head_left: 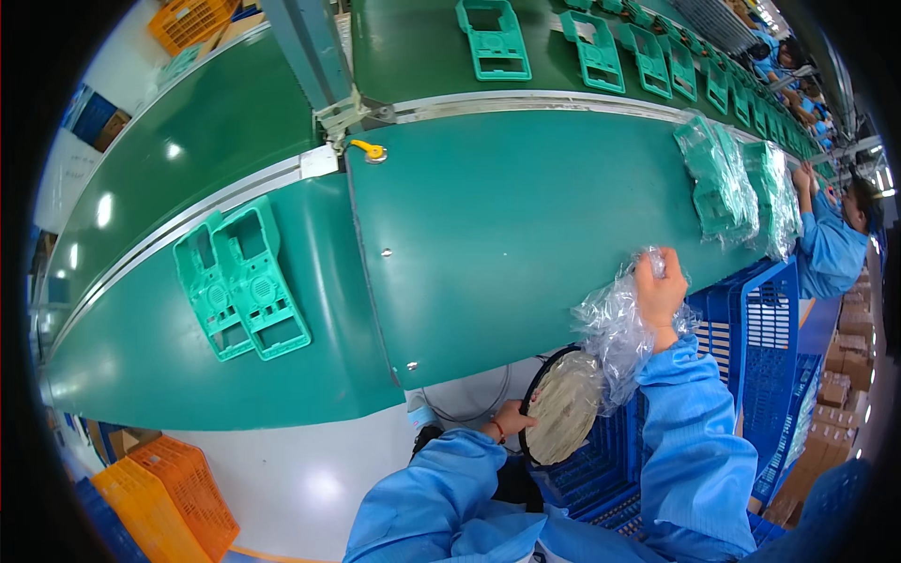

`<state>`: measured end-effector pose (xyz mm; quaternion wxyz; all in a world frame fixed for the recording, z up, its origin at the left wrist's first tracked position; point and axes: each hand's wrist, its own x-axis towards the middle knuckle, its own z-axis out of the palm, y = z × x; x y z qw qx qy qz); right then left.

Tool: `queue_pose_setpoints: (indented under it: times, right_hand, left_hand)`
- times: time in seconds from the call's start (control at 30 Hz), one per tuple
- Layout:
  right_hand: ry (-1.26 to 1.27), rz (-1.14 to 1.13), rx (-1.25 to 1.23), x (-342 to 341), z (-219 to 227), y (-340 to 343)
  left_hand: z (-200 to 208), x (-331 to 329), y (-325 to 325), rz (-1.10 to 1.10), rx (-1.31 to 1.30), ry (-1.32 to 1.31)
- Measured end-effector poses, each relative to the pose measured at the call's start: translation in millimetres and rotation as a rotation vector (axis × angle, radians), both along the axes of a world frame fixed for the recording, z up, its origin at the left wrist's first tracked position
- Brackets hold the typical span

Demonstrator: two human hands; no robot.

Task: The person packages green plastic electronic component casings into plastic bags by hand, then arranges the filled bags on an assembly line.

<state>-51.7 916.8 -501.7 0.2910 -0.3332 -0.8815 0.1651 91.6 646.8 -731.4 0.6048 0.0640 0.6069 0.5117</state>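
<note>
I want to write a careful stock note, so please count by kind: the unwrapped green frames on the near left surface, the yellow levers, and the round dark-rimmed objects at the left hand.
Unwrapped green frames: 2
Yellow lever: 1
Round dark-rimmed object at the left hand: 1
Total: 4

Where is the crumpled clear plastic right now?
In the head view, right of centre, the clear plastic is in the right hand, at the near edge of the green tabletop, beside a blue crate.

Blue crate (pixel 803 394) — white lettering (pixel 786 436), illegible
</note>
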Motion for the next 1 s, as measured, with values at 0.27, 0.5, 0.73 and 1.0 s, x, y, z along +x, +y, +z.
queue_pose_setpoints:
  times: [0.27,0.5,0.73,1.0]
  right_hand:
    - [-0.028,0.106,0.009,-1,7,0]
    - [-0.007,0.297,-0.021,4,7,3]
    - [-0.100,0.297,-0.090,11,1,19]
    - [-0.055,0.403,-0.035,5,-18,31]
  left_hand:
    - [60,-13,-29,0.087,-0.055,-0.057]
    - [69,12,-63,0.422,0.010,-0.022]
    - [95,47,-157,0.563,-0.149,-0.016]
    - [104,73,-320,0.489,-0.535,0.115]
